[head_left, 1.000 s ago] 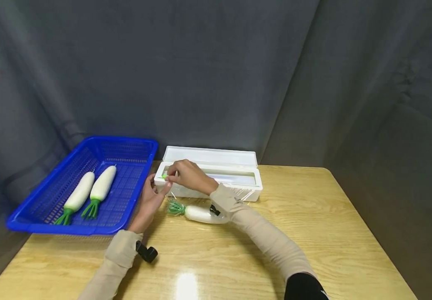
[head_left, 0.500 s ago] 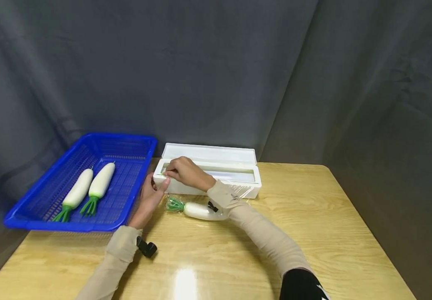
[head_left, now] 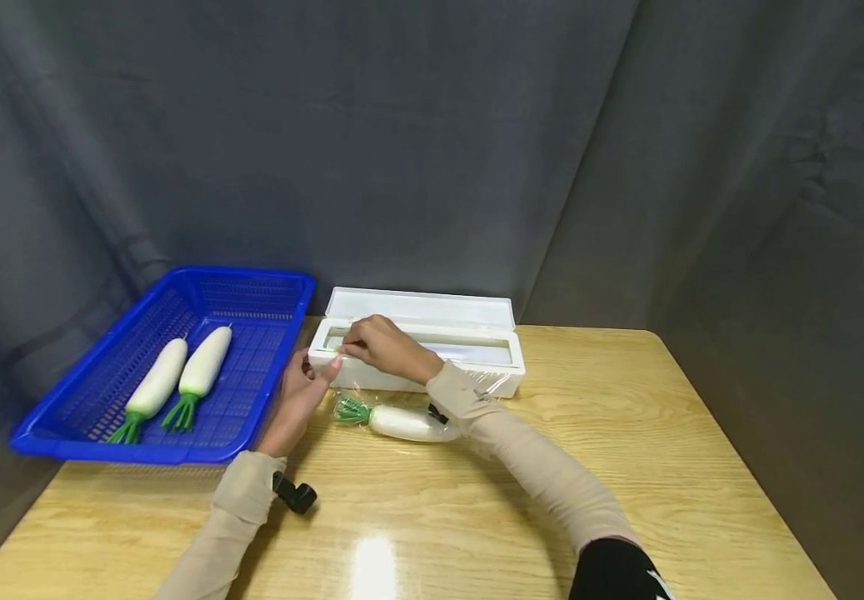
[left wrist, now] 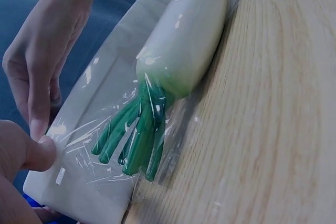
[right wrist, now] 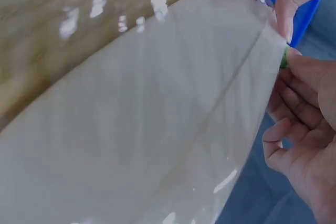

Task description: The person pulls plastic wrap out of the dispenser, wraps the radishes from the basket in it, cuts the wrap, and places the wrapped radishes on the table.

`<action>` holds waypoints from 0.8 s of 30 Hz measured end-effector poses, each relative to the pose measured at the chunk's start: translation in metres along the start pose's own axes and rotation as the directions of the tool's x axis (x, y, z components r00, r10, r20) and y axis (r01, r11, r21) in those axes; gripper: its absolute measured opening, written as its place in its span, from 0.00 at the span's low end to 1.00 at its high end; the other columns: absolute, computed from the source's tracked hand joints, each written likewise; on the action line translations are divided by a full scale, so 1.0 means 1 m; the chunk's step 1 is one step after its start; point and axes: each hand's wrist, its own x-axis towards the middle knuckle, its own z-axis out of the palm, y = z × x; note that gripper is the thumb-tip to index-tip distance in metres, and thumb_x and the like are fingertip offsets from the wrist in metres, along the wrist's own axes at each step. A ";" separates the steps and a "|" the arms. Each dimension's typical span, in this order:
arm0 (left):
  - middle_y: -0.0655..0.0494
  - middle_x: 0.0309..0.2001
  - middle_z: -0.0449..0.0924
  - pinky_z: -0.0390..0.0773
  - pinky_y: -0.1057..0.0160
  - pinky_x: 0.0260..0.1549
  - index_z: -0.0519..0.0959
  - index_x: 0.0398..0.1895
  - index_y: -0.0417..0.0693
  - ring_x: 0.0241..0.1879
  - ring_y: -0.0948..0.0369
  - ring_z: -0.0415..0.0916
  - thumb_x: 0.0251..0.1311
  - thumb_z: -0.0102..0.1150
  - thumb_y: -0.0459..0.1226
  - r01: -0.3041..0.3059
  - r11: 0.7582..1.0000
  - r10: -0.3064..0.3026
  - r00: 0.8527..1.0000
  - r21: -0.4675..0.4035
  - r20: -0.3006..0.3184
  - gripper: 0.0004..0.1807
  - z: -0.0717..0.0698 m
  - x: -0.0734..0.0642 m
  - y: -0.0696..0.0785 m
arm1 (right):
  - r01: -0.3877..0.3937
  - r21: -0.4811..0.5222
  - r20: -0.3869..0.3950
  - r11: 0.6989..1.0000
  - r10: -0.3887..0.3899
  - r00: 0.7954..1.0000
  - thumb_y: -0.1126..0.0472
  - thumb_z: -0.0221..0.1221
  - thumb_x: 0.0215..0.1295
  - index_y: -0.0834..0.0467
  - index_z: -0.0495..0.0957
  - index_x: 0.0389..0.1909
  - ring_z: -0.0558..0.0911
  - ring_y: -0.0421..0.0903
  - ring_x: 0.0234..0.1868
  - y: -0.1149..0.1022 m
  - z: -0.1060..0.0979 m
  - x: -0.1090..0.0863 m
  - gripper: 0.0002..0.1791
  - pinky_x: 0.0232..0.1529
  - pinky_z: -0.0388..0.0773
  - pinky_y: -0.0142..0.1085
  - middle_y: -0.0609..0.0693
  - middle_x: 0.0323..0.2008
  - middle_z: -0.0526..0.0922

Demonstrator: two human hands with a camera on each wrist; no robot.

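A white cling film dispenser [head_left: 379, 381] stands at the back of the table with its lid [head_left: 432, 307] raised. My left hand [head_left: 298, 404] holds its left end, thumb on the near side, some fingers hidden behind. At that end my right hand [head_left: 390, 348] pinches a small green slider [right wrist: 285, 59] on the top edge, mostly covered by the fingertips. Clear film [left wrist: 86, 163] drapes over the dispenser's front and around a white radish [head_left: 405, 423] with green stalks. The radish lies on the table before the dispenser, partly behind my right wrist.
On the left, a blue plastic basket [head_left: 124, 454] bears two more white radishes, one left radish [head_left: 157, 379] and one right radish [head_left: 207, 360], side by side. The wooden table [head_left: 626, 442] reaches right, with grey curtains [head_left: 432, 150] behind it.
My right hand has shifted slightly right along the dispenser's top edge, with the green slider at its fingertips. The left hand keeps its hold; the radish has stayed put.
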 end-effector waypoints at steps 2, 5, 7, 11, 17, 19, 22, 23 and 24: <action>0.32 0.62 0.72 0.71 0.76 0.39 0.59 0.76 0.28 0.57 0.48 0.73 0.75 0.59 0.37 0.004 1.000 -0.004 1.000 0.007 -0.005 0.34 -0.002 0.000 0.001 | -0.004 0.010 0.008 1.000 0.004 1.000 0.64 0.61 0.76 0.61 0.89 0.34 0.76 0.38 0.28 0.002 -0.003 -0.005 0.11 0.37 0.74 0.29 0.50 0.29 0.87; 0.32 0.62 0.72 0.70 0.75 0.40 0.58 0.76 0.28 0.58 0.48 0.72 0.75 0.59 0.37 0.005 1.000 -0.005 1.000 0.013 -0.010 0.35 -0.005 0.000 0.001 | -0.006 0.021 0.009 1.000 0.006 1.000 0.64 0.60 0.76 0.61 0.88 0.32 0.72 0.37 0.27 0.005 -0.008 -0.013 0.12 0.35 0.72 0.28 0.49 0.27 0.85; 0.31 0.63 0.71 0.70 0.75 0.42 0.58 0.76 0.28 0.59 0.47 0.71 0.75 0.58 0.37 0.010 1.000 -0.010 1.000 0.022 -0.007 0.35 -0.007 0.002 0.001 | -0.002 0.014 0.004 1.000 0.002 1.000 0.64 0.61 0.76 0.61 0.88 0.32 0.74 0.38 0.27 0.007 -0.010 -0.016 0.12 0.36 0.74 0.29 0.49 0.28 0.86; 0.30 0.65 0.70 0.73 0.68 0.49 0.57 0.77 0.28 0.61 0.44 0.71 0.76 0.58 0.37 0.026 0.999 -0.026 1.000 0.018 0.013 0.35 -0.005 0.002 -0.001 | -0.004 0.005 0.003 1.000 0.004 1.000 0.64 0.61 0.76 0.61 0.88 0.33 0.77 0.39 0.29 0.008 -0.011 -0.022 0.11 0.38 0.77 0.30 0.51 0.30 0.88; 0.29 0.66 0.68 0.71 0.50 0.61 0.54 0.78 0.27 0.63 0.44 0.69 0.76 0.57 0.38 0.030 1.000 -0.030 0.999 0.009 0.026 0.37 -0.002 -0.001 -0.002 | 0.012 0.012 0.012 1.000 -0.012 1.000 0.65 0.61 0.76 0.62 0.88 0.34 0.77 0.39 0.29 0.010 -0.015 -0.032 0.11 0.39 0.77 0.30 0.51 0.30 0.87; 0.29 0.66 0.67 0.69 0.48 0.62 0.53 0.78 0.27 0.62 0.44 0.67 0.76 0.57 0.38 0.015 1.000 -0.015 0.999 0.007 0.028 0.37 -0.002 -0.001 -0.001 | 0.017 0.016 0.004 1.000 -0.017 1.000 0.66 0.60 0.76 0.62 0.87 0.32 0.75 0.40 0.28 0.012 -0.019 -0.037 0.11 0.38 0.76 0.32 0.51 0.28 0.86; 0.29 0.65 0.67 0.68 0.47 0.63 0.53 0.78 0.26 0.61 0.44 0.66 0.76 0.57 0.39 0.003 1.000 -0.004 1.000 0.013 0.027 0.38 -0.004 -0.001 0.000 | 0.014 0.007 -0.010 1.000 -0.014 1.000 0.67 0.61 0.75 0.61 0.88 0.32 0.74 0.39 0.27 0.016 -0.024 -0.048 0.11 0.37 0.76 0.33 0.50 0.27 0.85; 0.30 0.64 0.67 0.68 0.48 0.62 0.53 0.77 0.26 0.60 0.45 0.66 0.76 0.57 0.39 0.003 1.000 -0.004 1.000 0.022 0.023 0.38 -0.004 -0.001 0.000 | 0.014 -0.002 -0.013 1.000 -0.014 1.000 0.67 0.61 0.75 0.61 0.88 0.31 0.74 0.39 0.27 0.017 -0.026 -0.051 0.11 0.37 0.76 0.33 0.50 0.27 0.85; 0.30 0.63 0.67 0.68 0.48 0.61 0.53 0.77 0.26 0.59 0.45 0.66 0.76 0.57 0.39 0.007 0.999 -0.008 1.000 0.032 0.020 0.38 -0.004 -0.001 0.000 | 0.014 -0.005 -0.012 1.000 -0.014 1.000 0.67 0.61 0.75 0.61 0.87 0.31 0.74 0.39 0.27 0.018 -0.027 -0.055 0.11 0.37 0.76 0.33 0.49 0.26 0.85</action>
